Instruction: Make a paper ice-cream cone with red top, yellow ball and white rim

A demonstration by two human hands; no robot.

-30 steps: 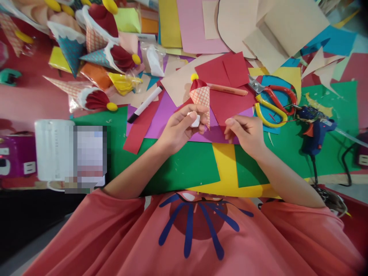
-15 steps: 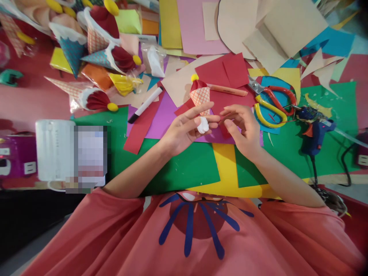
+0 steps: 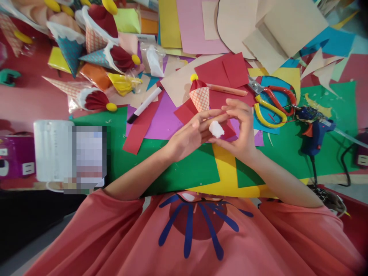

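Observation:
A small lump of white modelling clay rests against the stretched fingers of my left hand, whose palm is turned up. From the other side, my right hand curves around it with fingers and thumb apart. Its fingertips meet those of the left hand, and the thumb is below the lump. Whether the right hand touches the clay, I cannot tell. Just beyond my hands lies a little cone in orange-and-white check, with a dark red top and a yellow ball at its tip.
Scissors and a blue glue gun lie to the right. A black-and-white marker and an orange pen rest among coloured sheets. Several finished cones and clay packets crowd the back left. A phone is at left.
The white clay has moved right and sits between both hands, its thumb-side hold by the left hand loosened. My right hand has come in to meet the left fingertips.

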